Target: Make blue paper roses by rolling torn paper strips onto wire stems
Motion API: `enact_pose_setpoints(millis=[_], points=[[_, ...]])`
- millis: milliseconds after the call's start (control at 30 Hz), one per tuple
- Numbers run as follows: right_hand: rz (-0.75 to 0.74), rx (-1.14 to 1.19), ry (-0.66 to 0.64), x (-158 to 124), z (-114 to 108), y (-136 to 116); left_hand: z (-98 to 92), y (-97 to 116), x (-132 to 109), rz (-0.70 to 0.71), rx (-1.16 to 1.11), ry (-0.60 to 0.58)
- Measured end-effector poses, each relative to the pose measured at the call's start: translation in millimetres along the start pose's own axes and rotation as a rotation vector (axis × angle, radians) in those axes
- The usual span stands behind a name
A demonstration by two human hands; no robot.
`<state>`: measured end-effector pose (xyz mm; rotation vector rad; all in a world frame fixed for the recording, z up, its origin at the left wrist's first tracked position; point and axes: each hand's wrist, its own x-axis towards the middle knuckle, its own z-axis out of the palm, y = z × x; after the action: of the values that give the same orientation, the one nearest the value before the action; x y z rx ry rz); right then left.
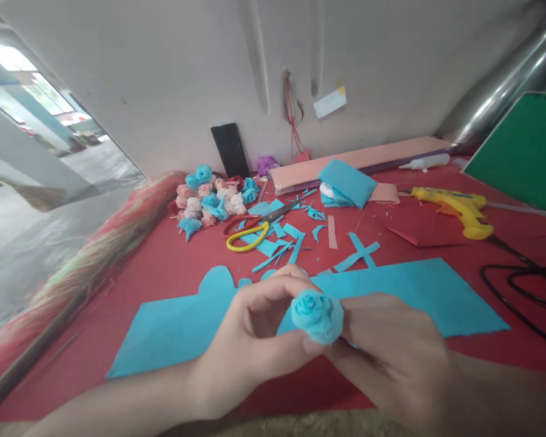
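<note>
A small light blue crepe-paper rose [317,317], its petals coiled at the centre, is between my two hands above the table. My left hand [259,343] pinches it from the left, thumb in front and fingers curled behind. From the right, my right hand [391,346] is closed at the rose's side and base; its fingertips are partly hidden behind the flower. Under my hands lies a long blue paper sheet [173,334]. A rounded blue paper petal [217,280] rests at its upper edge.
Beyond are scissors [267,227] among blue paper scraps [295,233], and a pile of paper roses [209,203]. A folded blue paper stack [348,182], a yellow glue gun [459,209] with black cable, a glue bottle [430,162] and a leaning phone [230,150] stand farther back.
</note>
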<state>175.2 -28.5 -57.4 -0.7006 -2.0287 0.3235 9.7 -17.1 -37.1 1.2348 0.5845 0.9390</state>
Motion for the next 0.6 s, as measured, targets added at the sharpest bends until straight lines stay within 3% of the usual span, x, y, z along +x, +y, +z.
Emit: enact_pose_setpoints(millis=[333, 467, 600], points=[[-0.221, -0.084, -0.014, 1.3, 1.8, 2.7, 0.5, 7.9, -3.4, 0.113, 0.306, -0.089], [-0.224, -0.019, -0.158, -1.3, 2.6, 9.3, 0.2, 11.7, -1.6, 0.084, 0.392, -0.103], [-0.253, -0.024, -0.208, 3.8, 0.3, 18.0, -6.0, 25.5, 2.9, 0.087, 0.537, -0.253]])
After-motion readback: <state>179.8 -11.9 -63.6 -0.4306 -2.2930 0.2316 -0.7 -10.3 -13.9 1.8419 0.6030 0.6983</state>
